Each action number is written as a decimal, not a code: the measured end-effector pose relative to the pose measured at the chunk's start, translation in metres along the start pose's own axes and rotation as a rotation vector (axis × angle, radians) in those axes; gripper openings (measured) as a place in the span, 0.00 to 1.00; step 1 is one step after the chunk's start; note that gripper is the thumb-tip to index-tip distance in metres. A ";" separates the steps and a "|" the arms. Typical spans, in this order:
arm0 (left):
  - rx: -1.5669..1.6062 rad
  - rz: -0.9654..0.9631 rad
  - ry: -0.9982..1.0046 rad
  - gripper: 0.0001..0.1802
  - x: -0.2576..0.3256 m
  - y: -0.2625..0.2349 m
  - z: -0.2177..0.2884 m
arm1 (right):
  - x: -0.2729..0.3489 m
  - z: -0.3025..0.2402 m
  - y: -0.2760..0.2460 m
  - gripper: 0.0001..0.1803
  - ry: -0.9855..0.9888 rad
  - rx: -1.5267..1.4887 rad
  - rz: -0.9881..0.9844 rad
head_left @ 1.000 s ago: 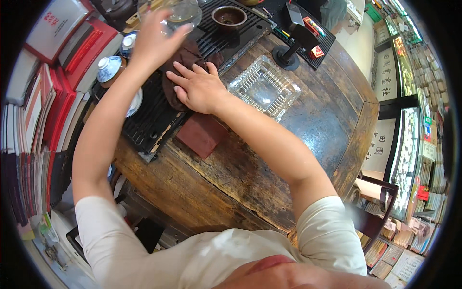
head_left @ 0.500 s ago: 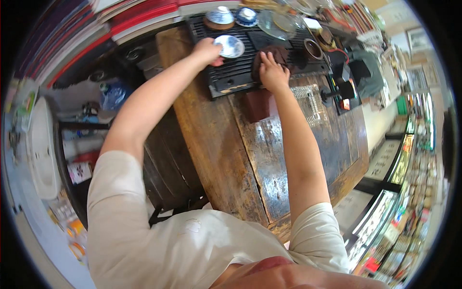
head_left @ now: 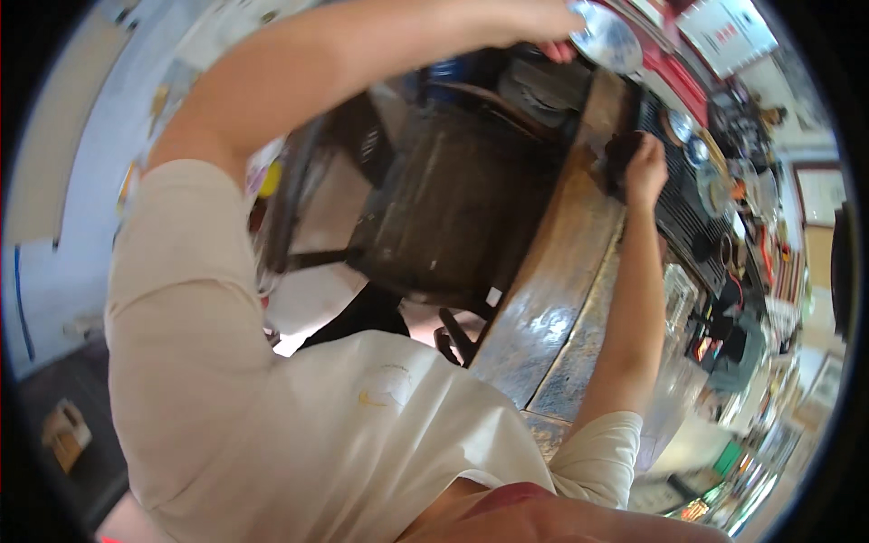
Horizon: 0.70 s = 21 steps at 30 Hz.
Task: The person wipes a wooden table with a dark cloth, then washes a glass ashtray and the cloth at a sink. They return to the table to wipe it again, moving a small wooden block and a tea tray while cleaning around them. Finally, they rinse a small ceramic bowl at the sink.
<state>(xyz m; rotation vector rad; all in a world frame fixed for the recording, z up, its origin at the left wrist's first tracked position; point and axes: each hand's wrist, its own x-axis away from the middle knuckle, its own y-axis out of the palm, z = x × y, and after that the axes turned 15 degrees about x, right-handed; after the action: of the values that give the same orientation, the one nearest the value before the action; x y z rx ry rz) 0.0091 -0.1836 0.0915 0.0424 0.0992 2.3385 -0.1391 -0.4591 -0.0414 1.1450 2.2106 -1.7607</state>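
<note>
My left hand [head_left: 559, 25] reaches out to the upper edge of the view, its fingers closed on the rim of a shallow white dish with blue markings [head_left: 608, 38]. The dish is off the tea tray [head_left: 681, 215], a dark slatted one. My right hand [head_left: 646, 172] grips a dark brown cloth [head_left: 619, 159] at the tray's left edge, beside the wooden table top [head_left: 554, 294]. On the tray, past that hand, stand a blue-and-white bowl [head_left: 677, 127] and a smaller blue-and-white cup [head_left: 697, 150].
A dark wooden chair [head_left: 444, 199] stands against the table's left side. Clear glass vessels [head_left: 720, 188] are at the tray's far side. Red and white stacked items [head_left: 677, 83] lie behind the tray. A clear ridged tray [head_left: 679, 294] is right of my right forearm.
My view has swung left. My left hand has lifted the dish away from the tray, out to the left. My right hand has brought the cloth to the tray's left edge.
</note>
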 end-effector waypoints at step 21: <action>0.071 1.342 -0.281 0.12 0.707 -0.312 -0.093 | 0.090 -0.562 -0.034 0.18 -0.661 -0.849 -0.631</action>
<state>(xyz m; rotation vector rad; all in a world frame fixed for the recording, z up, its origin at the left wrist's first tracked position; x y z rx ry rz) -0.2655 0.5348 -0.0271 0.6440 -0.0020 3.6187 -0.0183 0.0716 0.1268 -0.2912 2.5007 -0.8479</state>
